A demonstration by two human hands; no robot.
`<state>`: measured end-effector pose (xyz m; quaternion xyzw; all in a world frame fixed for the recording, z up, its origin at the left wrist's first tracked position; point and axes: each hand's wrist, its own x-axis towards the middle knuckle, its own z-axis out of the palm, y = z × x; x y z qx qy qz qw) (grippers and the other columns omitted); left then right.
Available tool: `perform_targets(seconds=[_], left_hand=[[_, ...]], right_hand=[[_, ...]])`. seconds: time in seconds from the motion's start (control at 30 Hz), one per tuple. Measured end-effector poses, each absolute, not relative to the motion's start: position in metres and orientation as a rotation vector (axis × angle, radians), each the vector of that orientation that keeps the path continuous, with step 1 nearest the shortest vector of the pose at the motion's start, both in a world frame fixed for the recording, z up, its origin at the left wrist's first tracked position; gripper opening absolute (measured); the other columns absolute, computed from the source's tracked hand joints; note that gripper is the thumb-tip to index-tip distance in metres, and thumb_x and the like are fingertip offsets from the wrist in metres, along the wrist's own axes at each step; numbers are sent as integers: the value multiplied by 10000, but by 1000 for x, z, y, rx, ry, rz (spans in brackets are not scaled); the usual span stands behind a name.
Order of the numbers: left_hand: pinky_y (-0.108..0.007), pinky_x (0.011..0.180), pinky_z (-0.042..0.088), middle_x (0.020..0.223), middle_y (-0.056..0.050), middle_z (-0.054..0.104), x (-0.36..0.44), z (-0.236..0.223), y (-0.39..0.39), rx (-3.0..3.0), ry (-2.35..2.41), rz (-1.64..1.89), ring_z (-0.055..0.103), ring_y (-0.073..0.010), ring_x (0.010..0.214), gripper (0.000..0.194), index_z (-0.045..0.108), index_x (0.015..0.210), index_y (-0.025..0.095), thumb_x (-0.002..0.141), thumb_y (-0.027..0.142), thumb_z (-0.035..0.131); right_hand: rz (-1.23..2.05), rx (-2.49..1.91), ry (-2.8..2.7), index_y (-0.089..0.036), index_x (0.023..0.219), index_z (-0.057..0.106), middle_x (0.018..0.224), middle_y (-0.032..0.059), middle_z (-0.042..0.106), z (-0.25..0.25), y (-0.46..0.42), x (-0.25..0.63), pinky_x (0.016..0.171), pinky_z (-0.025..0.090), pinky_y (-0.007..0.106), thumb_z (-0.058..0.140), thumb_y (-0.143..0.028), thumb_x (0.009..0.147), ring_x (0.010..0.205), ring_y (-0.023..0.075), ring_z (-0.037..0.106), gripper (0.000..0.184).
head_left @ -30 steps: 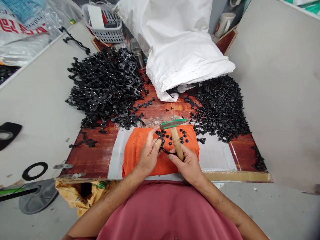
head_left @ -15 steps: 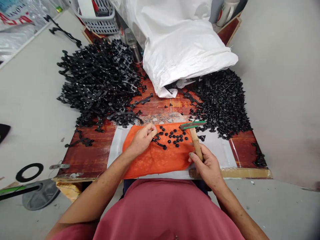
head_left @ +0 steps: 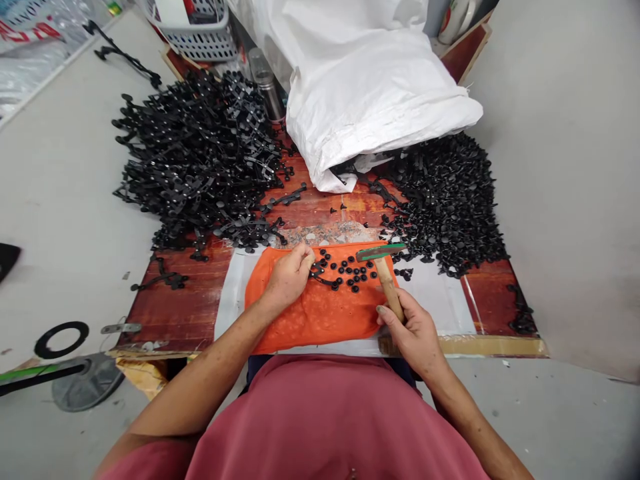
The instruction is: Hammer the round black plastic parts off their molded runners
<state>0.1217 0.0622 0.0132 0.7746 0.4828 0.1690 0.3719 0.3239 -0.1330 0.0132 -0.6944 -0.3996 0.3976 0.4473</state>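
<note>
My left hand (head_left: 289, 275) rests on an orange cloth (head_left: 320, 313), its fingers pinched on a thin black plastic strip (head_left: 325, 281) that lies among several small black caps (head_left: 350, 269). My right hand (head_left: 413, 328) is closed round the wooden handle of a hammer (head_left: 386, 275). The hammer's green head sits above the cloth's right edge, a little apart from the caps.
A big heap of black strips (head_left: 195, 160) lies at the back left of the red wooden board (head_left: 185, 307). A heap of black caps (head_left: 445, 200) lies at the right. A white sack (head_left: 370, 93) and a grey basket (head_left: 200, 33) stand behind.
My right hand has drawn the hammer off to the right, away from the left hand. My left hand has moved up the cloth to the caps, still pinching the strip.
</note>
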Motion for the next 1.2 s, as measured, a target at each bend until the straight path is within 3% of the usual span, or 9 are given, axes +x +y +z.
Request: perform_targets(seconds=[0.17,0.27,0.37,0.53,0.7,0.83,1.0,1.13,1.2], left_hand=[[-282,703,351,718,20,533,124,16,61,2073,1299,380,505,-158,683,147,466,816,229,943,282,415],[-281,702,358,722,15,563,125,18,60,2098,1317,360,524,-162,682,147,486,830,229,951,286,423],[-281,702,368,722,12,589,126,19,58,2111,1327,368,544,-163,678,140,507,841,227,953,275,437],[-281,686,380,710,9,603,127,16,60,2106,1326,396,561,-167,667,143,527,837,224,956,277,467],[-283,680,391,737,-3,632,125,11,63,2117,1311,422,580,-173,678,147,548,849,221,960,277,470],[-285,692,398,735,-4,630,124,10,64,2141,1305,417,583,-175,677,157,555,855,221,966,279,460],[-292,696,400,755,-12,650,124,9,64,2166,1314,369,601,-184,691,157,565,869,220,967,265,452],[-292,697,402,757,-16,663,125,10,64,2178,1326,351,610,-190,703,171,569,862,224,976,287,458],[-293,699,403,766,-18,667,125,10,64,2185,1323,354,615,-193,711,176,567,867,225,981,294,454]], right_hand=[[918,-1784,-1214,-187,1237,659,790,-6,664,13,-132,329,679,494,254,498,-426,1030,701,157,603,355],[806,-1859,-1421,-208,1422,587,1051,65,761,20,-127,335,786,549,291,431,-382,1059,884,203,713,432],[631,-1938,-1615,-252,1555,463,1252,90,741,31,-119,338,887,574,343,429,-318,1059,1024,233,737,502],[346,-1925,-1813,-299,1609,374,1227,86,739,45,-105,329,815,591,310,394,-289,1078,898,197,742,531],[300,-2146,-2029,-335,1612,373,949,46,748,44,-94,318,577,538,261,404,-266,1067,632,176,679,551],[241,-2078,-1978,-297,1641,310,1041,80,743,44,-95,317,690,560,268,367,-278,1084,775,186,709,560],[307,-2195,-2068,-312,1615,366,925,46,748,43,-94,318,564,509,256,410,-261,1064,619,179,671,555],[312,-2088,-1952,-296,1651,266,1068,72,760,44,-94,320,710,546,261,353,-261,1084,799,183,711,574],[334,-2141,-1958,-297,1655,254,1081,81,759,44,-93,320,684,543,265,349,-249,1079,786,187,710,586]])
